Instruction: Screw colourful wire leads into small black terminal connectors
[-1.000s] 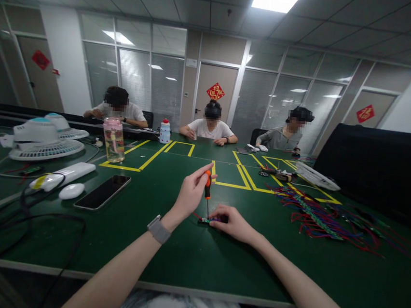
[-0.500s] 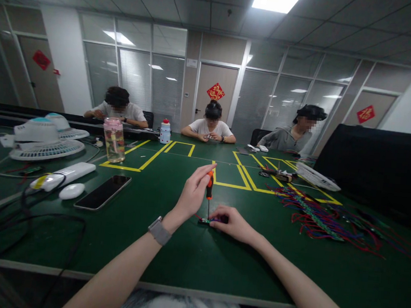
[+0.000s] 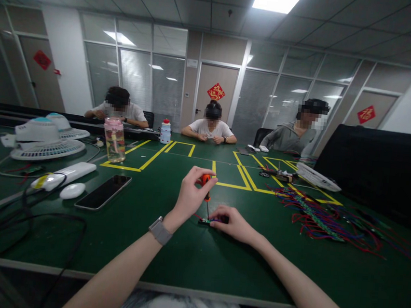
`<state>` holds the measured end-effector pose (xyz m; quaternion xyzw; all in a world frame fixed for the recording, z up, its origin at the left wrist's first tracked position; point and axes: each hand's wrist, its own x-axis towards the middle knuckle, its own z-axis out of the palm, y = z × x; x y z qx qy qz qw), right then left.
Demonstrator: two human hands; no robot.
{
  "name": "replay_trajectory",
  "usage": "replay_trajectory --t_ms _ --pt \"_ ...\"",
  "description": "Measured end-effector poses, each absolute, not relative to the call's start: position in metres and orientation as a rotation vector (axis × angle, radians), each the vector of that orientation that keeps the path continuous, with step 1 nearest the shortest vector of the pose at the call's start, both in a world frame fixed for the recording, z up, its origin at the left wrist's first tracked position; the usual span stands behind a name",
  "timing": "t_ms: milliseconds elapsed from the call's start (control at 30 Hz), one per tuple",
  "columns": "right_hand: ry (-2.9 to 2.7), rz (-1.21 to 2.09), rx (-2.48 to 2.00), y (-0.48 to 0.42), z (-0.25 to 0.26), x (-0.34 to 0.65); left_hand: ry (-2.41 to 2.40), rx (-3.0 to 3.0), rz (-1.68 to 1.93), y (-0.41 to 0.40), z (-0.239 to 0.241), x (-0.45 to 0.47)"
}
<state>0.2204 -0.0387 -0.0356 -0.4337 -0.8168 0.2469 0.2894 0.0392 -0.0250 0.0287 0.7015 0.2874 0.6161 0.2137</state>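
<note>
Near the middle of the green table, my left hand [image 3: 193, 194] is curled round the handle of an orange and black screwdriver [image 3: 207, 193]. The screwdriver stands nearly upright, its thin shaft pointing down to a small green circuit board [image 3: 204, 221]. My right hand [image 3: 233, 223] pinches the right end of this board and some wires against the tabletop. A short red wire leaves the board's left side. Whether the tip sits in a screw is too small to tell.
To the right lies a bundle of boards with red and blue wires [image 3: 315, 218], beside a dark monitor [image 3: 378, 175]. A phone [image 3: 103, 192], white mouse [image 3: 72, 190], power strip [image 3: 63, 175] and bottle [image 3: 114, 140] stand left. Several people sit across the table [image 3: 166, 261].
My left hand's fingers have shifted from lying straight along the screwdriver handle to curling round its top. The handle leans slightly more left. My right hand and the board stay put.
</note>
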Motion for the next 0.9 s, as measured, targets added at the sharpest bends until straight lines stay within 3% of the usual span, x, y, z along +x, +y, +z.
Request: replay_trajectory --t_ms 367,633,900 --pt "-2.172 0.672 -1.140 -0.037 -0.038 0.221 0.651 1.866 1.592 -0.022 0.021 0.043" --pt "-2.180 0.651 -1.151 -0.038 -0.037 0.222 0.803 2.115 1.796 -0.034 0.028 0.043" --pt "-2.170 0.666 -1.133 -0.039 -0.036 0.221 0.630 1.987 1.656 -0.025 0.020 0.043"
